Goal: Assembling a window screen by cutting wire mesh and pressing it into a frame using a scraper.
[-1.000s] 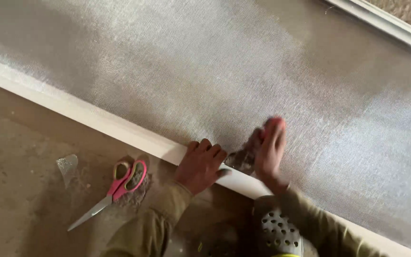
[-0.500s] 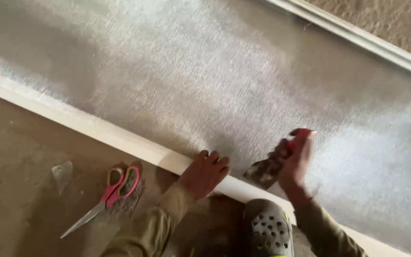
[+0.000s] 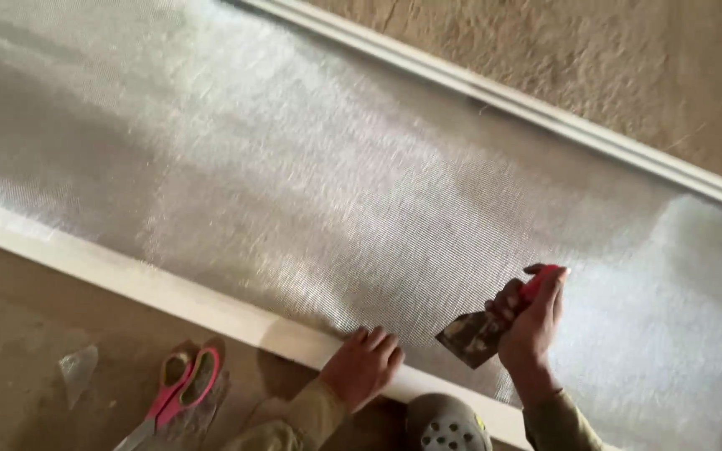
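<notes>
My left hand (image 3: 363, 367) presses flat, fingers released, on the white frame edge (image 3: 211, 305) to steady the mesh sheet (image 3: 311, 184), while my right hand (image 3: 532, 326) grasps the red-handled scraper (image 3: 482, 332).

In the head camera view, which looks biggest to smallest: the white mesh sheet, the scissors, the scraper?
1. White mesh sheet, by far.
2. Scissors, though partly cut off by the frame edge.
3. Scraper in the right hand; close to the scissors, so that order is unsure.

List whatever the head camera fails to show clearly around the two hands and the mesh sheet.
- Scissors: blade tips cut off by the bottom edge.
- Scraper: most of its red handle is hidden inside the right hand.
- Left hand: palm faces down, so what lies under it is hidden.
- Shoe: lower part cut off by the bottom edge.
- Mesh sheet: weave blurred; both ends run off the picture.
</notes>
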